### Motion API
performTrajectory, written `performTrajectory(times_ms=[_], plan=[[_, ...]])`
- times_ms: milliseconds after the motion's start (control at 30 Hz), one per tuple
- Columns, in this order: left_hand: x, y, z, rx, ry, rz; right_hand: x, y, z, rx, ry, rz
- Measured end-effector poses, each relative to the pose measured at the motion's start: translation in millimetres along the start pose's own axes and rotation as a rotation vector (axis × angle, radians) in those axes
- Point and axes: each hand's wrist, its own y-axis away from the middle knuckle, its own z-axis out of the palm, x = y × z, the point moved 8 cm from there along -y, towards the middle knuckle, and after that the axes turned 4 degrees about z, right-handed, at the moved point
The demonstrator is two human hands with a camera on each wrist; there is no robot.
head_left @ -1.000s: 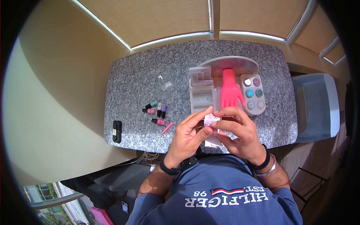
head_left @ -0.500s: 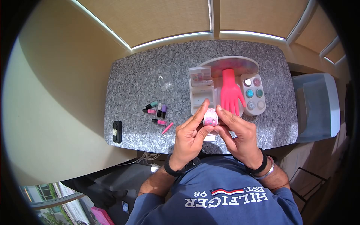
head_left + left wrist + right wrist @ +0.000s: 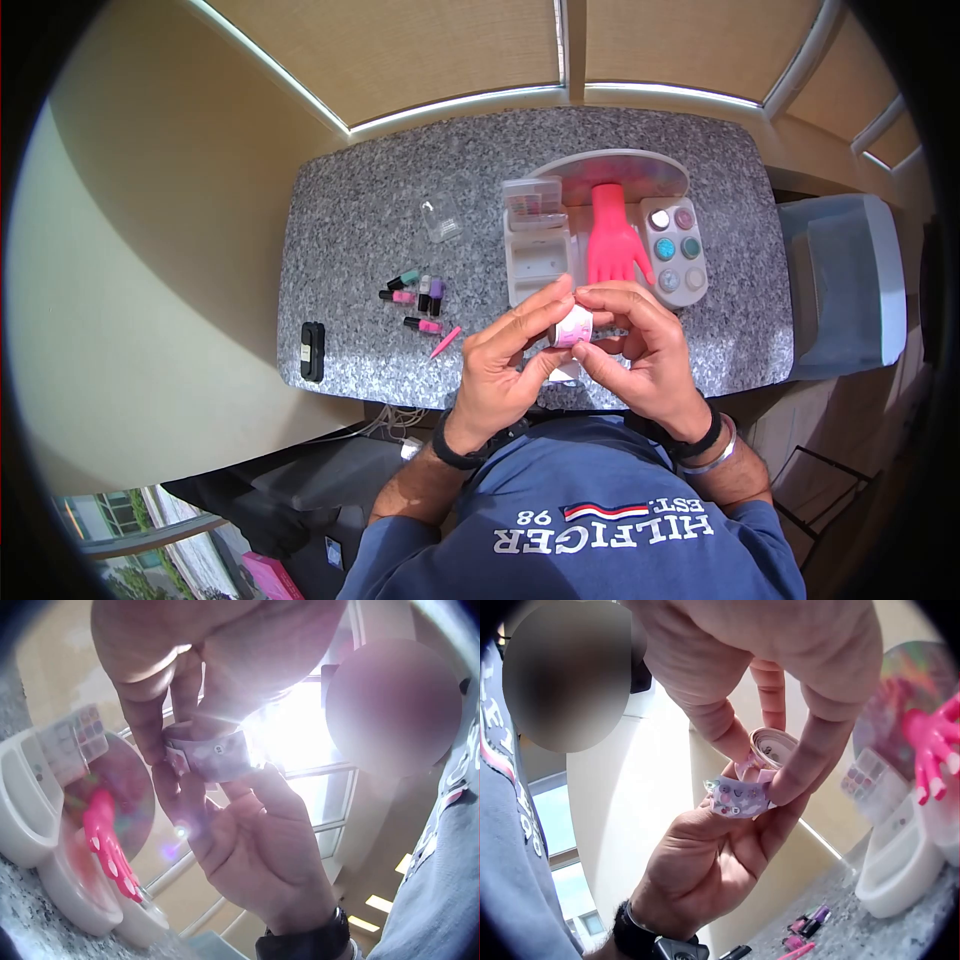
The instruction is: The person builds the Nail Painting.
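Observation:
A small roll of pink sticker strip (image 3: 573,328) is held up between both hands, over the table's near side. My left hand (image 3: 503,365) grips it from the left with fingers and thumb. From the right, my right hand (image 3: 645,345) pinches its edge between thumb and fingers. The right wrist view shows the coiled part (image 3: 776,746) and a loose end (image 3: 739,801) printed with small faces and shapes. Just beyond the hands stands a bright pink model hand (image 3: 612,240) with its fingers pointing towards me; the left wrist view shows pale nails on it.
Left on the granite table (image 3: 350,230) lie several nail polish bottles (image 3: 425,326), a pink pen-like stick (image 3: 446,342), a clear plastic package (image 3: 440,218) and a black case (image 3: 313,351). A white tray (image 3: 540,262) and a holder with glitter pots (image 3: 678,298) flank the model hand.
The roll has turned between the fingers and moved slightly right. The right fingers have shifted from its side to its upper and lower edges. Things on the table have stayed put.

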Motion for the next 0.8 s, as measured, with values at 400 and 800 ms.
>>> performTrajectory(times_ms=[400, 800], plan=[[-18, 9, 2, -0.069, 0.388, -0.381, -31, -1, -1, -0.067, 0.366, -0.328], [-25, 10, 4, -0.015, 0.409, -0.370, -30, 7, 9, -0.207, 0.390, -0.420]])
